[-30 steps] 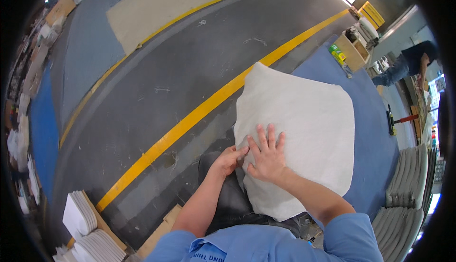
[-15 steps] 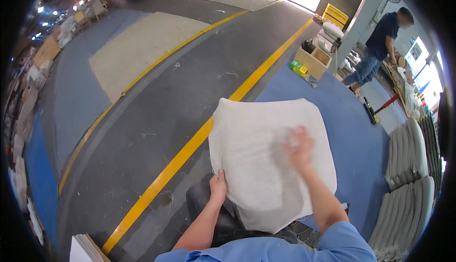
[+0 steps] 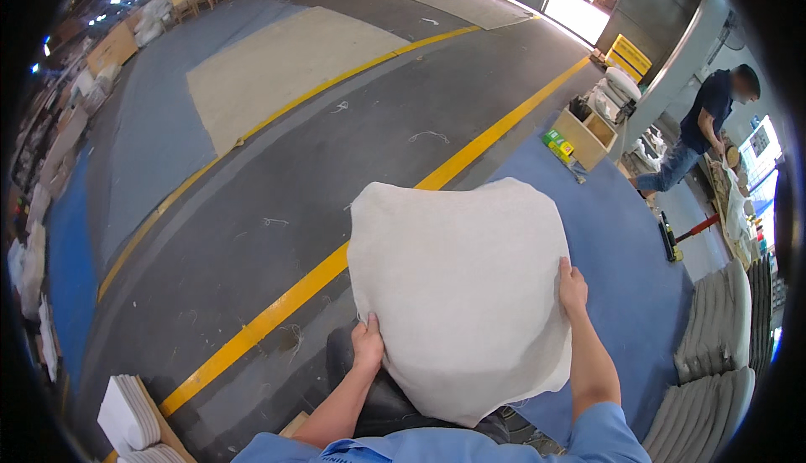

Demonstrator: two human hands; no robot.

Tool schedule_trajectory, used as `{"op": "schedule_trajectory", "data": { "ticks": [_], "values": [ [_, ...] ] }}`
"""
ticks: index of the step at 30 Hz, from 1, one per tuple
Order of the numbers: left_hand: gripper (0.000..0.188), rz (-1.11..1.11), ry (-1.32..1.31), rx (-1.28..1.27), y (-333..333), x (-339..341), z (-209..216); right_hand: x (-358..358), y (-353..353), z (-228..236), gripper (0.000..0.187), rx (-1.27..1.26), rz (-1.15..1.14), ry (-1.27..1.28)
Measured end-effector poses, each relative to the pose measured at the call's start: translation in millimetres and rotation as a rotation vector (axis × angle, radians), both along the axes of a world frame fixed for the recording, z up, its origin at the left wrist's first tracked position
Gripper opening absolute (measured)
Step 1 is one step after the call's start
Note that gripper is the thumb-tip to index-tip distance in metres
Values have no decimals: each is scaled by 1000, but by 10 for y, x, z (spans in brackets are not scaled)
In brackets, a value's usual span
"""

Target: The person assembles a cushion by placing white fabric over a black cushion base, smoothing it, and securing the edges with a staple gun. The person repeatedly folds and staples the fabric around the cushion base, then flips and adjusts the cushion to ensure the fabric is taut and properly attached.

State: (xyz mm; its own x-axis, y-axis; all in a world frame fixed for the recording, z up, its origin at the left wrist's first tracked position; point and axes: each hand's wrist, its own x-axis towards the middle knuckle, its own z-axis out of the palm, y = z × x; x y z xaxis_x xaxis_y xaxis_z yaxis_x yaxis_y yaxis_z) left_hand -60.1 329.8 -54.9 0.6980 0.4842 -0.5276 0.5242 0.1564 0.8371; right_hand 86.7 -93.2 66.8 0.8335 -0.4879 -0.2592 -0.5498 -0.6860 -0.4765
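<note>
A broad seat pad covered in off-white cloth [image 3: 460, 287] rests on my lap, its far edge dipping between two rounded corners. My left hand [image 3: 367, 345] grips its near left edge, thumb on top. Higher up on the opposite side, my right hand [image 3: 573, 288] holds the right edge, also with the thumb on top and the other fingers mostly hidden underneath. The cloth hangs loose with a frayed hem along the side nearest me. What lies beneath the cloth is hidden.
Stacks of curved grey padded panels [image 3: 705, 413] stand at my right. White panels [image 3: 130, 421] are stacked low at my left. A wooden box [image 3: 585, 138] sits ahead on the blue floor covering. Beyond it, a person [image 3: 703, 119] in a dark shirt works at a bench.
My right hand has left the top of the cloth and now grips the pad's right edge. The cloth lies smoother. My view has shifted, with the surroundings sliding right.
</note>
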Motion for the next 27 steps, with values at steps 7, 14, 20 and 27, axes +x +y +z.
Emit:
{"op": "schedule_trajectory", "data": {
  "ticks": [7,14,20,27],
  "values": [
    [51,70,6,17,-135,141,-123,-57,463,-149,93,-534,763,-198],
    [44,152,38,-463,-260,208,-295,2,1899,-216,105,-411,1213,-219],
    [42,189,9,-568,-281,251,-251,173,3012,-226,80,-334,1226,-280],
    [43,87,76,-420,-205,281,-453,271,3488,-346,49,-402,1135,-173]
  ]
}}
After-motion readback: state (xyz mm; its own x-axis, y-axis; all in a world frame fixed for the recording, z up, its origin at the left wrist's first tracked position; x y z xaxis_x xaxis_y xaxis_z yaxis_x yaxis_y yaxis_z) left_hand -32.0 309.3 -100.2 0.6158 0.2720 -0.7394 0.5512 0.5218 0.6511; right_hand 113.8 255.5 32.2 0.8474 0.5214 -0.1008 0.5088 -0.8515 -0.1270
